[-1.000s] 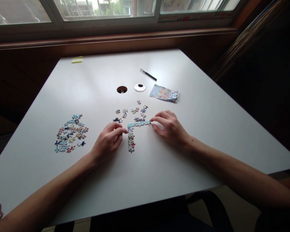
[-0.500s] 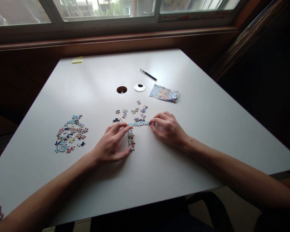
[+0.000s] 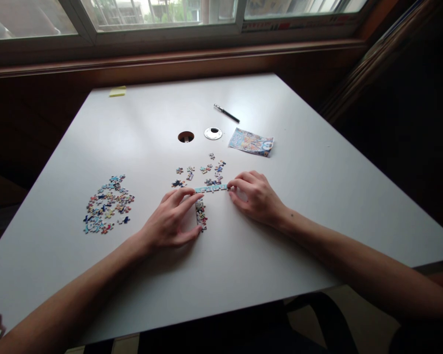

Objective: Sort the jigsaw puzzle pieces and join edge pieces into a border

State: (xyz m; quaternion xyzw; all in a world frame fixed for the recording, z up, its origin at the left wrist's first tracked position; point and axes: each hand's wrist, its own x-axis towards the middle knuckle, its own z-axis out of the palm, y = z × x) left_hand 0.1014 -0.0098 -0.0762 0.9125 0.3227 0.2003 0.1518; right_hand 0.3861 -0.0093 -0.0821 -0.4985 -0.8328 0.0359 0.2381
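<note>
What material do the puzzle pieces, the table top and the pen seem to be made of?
Puzzle pieces: probably printed cardboard, thin and flat with colourful faces. Table top: smooth white laminate or coated board, judged by its soft sheen under the window light. Pen: dark, slim, likely plastic; too small to tell whether any part is metal.

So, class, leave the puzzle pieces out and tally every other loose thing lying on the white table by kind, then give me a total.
Pen: 1
Yellow sticky-note pad: 1
Round white cap: 1
Printed picture sheet: 1
Total: 4
</note>
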